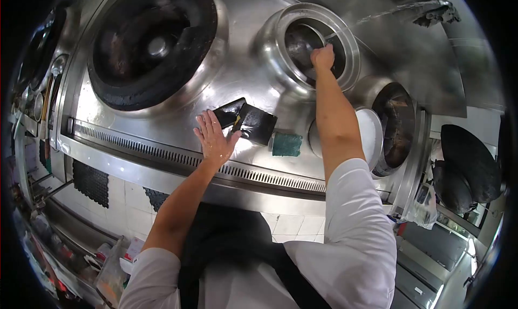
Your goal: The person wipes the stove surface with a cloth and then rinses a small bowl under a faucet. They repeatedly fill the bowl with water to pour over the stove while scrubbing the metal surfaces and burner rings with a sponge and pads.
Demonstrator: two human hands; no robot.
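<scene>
My right hand [322, 57] reaches over the rim of a round steel pot [353, 66] set in the counter, its fingers closed. At the fingers is the edge of a round metal bowl [302, 42] inside the pot; the grip itself is partly hidden. My left hand [214, 139] is wet, open and palm down, with fingers spread over the steel counter. Its fingertips and thumb lie right by two flat black pieces [258, 124] with a wet shine. Beside these sits a green scouring pad [286, 145].
A large black wok [108, 77] occupies the left burner. Behind my right forearm are a white-filled round container [369, 134] and a dark wok [396, 125]. A slotted drain [259, 176] runs along the counter's front edge. More woks [469, 158] stand at right.
</scene>
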